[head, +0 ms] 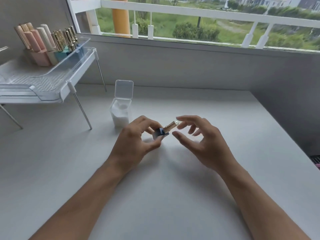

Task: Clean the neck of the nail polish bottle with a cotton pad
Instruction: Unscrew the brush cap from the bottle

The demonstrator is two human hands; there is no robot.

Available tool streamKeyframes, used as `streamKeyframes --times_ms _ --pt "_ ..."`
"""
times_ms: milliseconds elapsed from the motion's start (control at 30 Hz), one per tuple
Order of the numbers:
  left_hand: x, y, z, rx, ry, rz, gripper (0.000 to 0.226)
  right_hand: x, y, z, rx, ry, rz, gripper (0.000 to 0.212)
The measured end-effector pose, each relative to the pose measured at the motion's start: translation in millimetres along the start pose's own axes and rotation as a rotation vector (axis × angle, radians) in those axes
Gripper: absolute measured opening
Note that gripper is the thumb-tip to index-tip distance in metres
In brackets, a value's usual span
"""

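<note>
A small blue nail polish bottle (pixel 160 133) with a long gold cap (pixel 171 126) is held tilted above the white table, cap pointing up and to the right. My left hand (pixel 136 141) grips the blue body between thumb and fingers. My right hand (pixel 199 135) hovers just right of the cap with fingers spread; its index fingertip is at the cap's tip, its thumb below, and whether they touch the cap I cannot tell. A clear box of white cotton pads (pixel 120 111) stands behind my left hand with its lid (pixel 124 88) flipped up.
A clear plastic shelf on thin metal legs (pixel 52 84) stands at the back left, holding a row of nail polish bottles (pixel 48 45) in pink, cream, teal and blue. A grey wall and a window run behind the white table (pixel 155 187).
</note>
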State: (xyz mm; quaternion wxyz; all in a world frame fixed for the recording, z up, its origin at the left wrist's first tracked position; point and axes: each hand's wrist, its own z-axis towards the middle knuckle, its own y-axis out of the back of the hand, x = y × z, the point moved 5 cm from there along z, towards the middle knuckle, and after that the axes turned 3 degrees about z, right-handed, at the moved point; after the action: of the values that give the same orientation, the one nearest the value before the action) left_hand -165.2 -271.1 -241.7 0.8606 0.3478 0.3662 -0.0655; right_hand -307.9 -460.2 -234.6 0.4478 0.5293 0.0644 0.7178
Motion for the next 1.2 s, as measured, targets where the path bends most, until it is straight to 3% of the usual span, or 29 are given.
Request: streamKeyframes --times_ms 267,600,833,1200 --pt "4 9 0 -0.010 -0.040 0.081 0.024 20 9 -1 -0.119 0.152 -0.099 0.024" --pt "1 4 -3 0.021 -0.007 0.005 0.019 26 11 -1 -0.146 0.132 -0.044 0.018" --pt "-3 1 -3 0.088 0.006 -0.035 0.020 26 9 -3 -0.097 0.125 -0.046 0.008" --pt "-6 3 -4 0.144 0.065 -0.157 0.017 26 10 0 -0.018 0.124 0.029 0.015"
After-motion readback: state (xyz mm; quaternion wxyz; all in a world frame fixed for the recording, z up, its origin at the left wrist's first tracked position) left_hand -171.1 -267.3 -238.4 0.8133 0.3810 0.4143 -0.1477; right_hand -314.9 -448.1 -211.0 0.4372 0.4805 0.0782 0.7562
